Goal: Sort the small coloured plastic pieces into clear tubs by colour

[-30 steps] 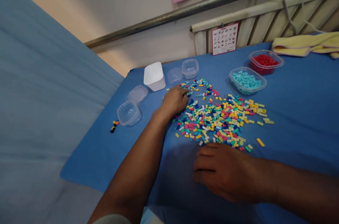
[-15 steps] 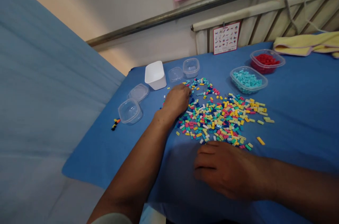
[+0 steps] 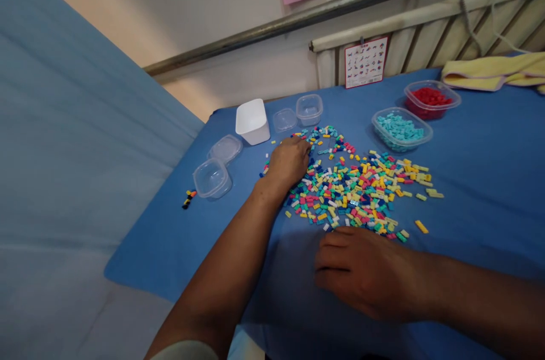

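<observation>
Towards the far edge of the blue-covered bench (image 3: 153, 246), the left hand (image 3: 289, 161) reaches palm down into the left side of the loose pile of small bricks (image 3: 353, 189). Its grip is partly closed, fingers curled downwards; whether a brick is pinched there cannot be told, as the fingertips are hidden.

Nearer the front edge, the right hand (image 3: 361, 269) lies low with fingers loosely bent, just beside the pile's near side; no brick shows in it, though its underside is out of sight.

The pile is mixed in colour and spreads over the middle, with one yellow brick (image 3: 421, 226) apart on its right. Turquoise pieces (image 3: 400, 126) and red pieces (image 3: 430, 96) already sit separated in two transparent tubs towards the far right corner, beside a yellow cloth (image 3: 477, 75).

Towards the far left corner stand a white bin (image 3: 255, 133), a small transparent tub (image 3: 309, 120) and its neighbouring lid (image 3: 285, 120). Another tub (image 3: 212, 179) is nearer the left edge, beside a short black, yellow and orange cluster (image 3: 188, 199).
</observation>
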### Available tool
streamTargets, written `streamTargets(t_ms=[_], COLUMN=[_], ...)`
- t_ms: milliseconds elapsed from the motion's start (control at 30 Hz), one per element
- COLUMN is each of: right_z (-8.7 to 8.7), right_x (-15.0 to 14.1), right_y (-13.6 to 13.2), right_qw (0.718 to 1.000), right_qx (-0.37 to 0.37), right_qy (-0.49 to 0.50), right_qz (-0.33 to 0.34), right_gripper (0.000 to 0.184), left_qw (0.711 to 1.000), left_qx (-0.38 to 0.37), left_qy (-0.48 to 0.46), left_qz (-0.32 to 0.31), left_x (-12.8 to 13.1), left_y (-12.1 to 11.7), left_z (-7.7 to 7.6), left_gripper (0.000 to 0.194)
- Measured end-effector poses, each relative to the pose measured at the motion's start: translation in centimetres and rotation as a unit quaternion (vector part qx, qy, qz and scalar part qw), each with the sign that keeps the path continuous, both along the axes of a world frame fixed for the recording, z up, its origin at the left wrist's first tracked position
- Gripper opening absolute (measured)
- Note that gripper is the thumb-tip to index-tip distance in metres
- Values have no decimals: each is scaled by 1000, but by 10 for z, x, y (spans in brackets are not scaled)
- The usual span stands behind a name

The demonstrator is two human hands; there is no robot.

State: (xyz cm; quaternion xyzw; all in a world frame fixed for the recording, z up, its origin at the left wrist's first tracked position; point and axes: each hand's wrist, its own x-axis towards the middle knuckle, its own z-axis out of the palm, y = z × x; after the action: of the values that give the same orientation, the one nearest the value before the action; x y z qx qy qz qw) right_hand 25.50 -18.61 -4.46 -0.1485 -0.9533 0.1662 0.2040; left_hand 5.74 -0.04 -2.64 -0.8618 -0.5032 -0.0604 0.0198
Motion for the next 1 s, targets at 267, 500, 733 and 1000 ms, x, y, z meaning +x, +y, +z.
streamTargets(t_ms=[267, 500, 733, 1000], right_z=[5, 1, 0, 4], right_x=[0, -1, -3, -2], right_y=[1, 4, 7, 13], right_qw=[1000, 1000, 1000, 999], right_qx=[-5, 4, 24, 44], right_qy=[-2, -4, 3, -10], right_qz=[1, 8, 15, 25], right_gripper=[17, 16, 13, 16], left_qw=[1000, 985, 965, 951], left_qx=[-9, 21, -5, -8], left_qy=[-11, -171, -256, -309], left_qz=[0, 29, 55, 3], left_x=[0, -12, -11, -3], left_y=[-5, -1, 0, -6], left_z=[2, -1, -3, 1], left_gripper=[30, 27, 27, 25])
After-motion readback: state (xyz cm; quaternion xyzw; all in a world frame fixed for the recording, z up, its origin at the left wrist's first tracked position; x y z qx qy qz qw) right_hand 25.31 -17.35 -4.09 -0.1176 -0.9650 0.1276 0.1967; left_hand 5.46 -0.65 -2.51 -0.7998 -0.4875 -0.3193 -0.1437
